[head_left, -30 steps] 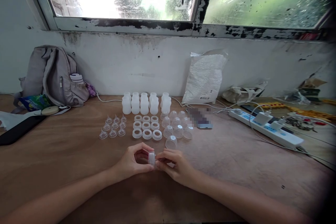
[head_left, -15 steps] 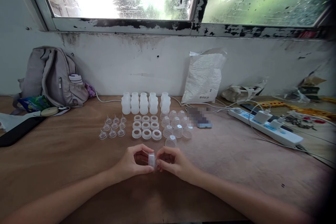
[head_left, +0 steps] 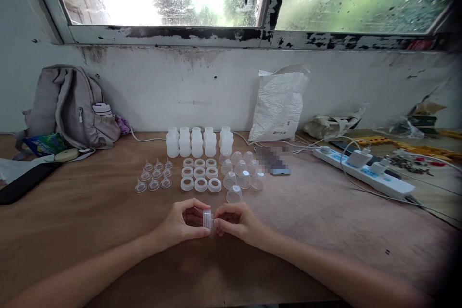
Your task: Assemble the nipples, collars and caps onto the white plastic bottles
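Between thumb and fingers, my left hand (head_left: 185,221) grips a translucent screw ring (head_left: 207,219) on its edge. My right hand (head_left: 236,222) pinches at the ring's right side, on a small clear part that looks like a nipple tip; the fingers hide most of it. Beyond my hands lie rows of white screw rings (head_left: 201,184). To their left are several clear bottle nipples (head_left: 154,184), tips up. Clear domed caps (head_left: 234,195) stand on the right, the closest just past my right hand. White baby bottles (head_left: 185,144) stand upright in a row behind.
A phone (head_left: 280,171), partly pixelated, lies right of the caps. Farther right is a white power strip (head_left: 364,173) with plugs and trailing cables. A white plastic bag (head_left: 277,106) leans on the wall. At left are a grey backpack (head_left: 68,106) and a black flat object (head_left: 29,185).
Both hands keep their hold on the ring and have hardly moved. The whole view has shifted slightly; the things on the table stay where they were.
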`<state>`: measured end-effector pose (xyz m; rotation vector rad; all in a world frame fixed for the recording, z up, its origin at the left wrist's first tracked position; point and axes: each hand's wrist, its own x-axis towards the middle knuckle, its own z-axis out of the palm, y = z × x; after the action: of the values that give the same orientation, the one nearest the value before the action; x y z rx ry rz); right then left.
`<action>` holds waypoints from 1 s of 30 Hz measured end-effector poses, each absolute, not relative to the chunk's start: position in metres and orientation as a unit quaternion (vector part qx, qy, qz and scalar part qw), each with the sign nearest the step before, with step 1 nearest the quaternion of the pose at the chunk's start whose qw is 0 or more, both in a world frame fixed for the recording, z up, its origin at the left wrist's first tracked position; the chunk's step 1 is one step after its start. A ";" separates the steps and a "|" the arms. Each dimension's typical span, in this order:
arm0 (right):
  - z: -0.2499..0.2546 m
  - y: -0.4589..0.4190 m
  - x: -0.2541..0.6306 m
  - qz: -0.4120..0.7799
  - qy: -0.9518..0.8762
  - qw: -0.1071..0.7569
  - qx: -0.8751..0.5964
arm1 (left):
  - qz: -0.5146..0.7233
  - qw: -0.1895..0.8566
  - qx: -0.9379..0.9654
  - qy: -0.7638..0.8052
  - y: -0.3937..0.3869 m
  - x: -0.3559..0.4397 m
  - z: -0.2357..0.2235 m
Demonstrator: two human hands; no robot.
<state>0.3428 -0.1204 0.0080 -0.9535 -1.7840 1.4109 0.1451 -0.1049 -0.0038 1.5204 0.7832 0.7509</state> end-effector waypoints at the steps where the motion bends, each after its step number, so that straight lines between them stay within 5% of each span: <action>1: 0.008 -0.120 0.343 0.540 -0.683 0.330 -0.365 | 0.323 0.596 0.654 0.337 -0.105 0.145 -0.004; 30: 0.000 -0.117 0.334 0.615 -0.606 0.366 -0.347 | 0.304 0.570 0.670 0.364 -0.107 0.148 -0.004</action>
<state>0.3337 -0.1172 0.0002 -0.8927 -1.5580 1.5820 0.1481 -0.1068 -0.0036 1.5737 0.8552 0.7144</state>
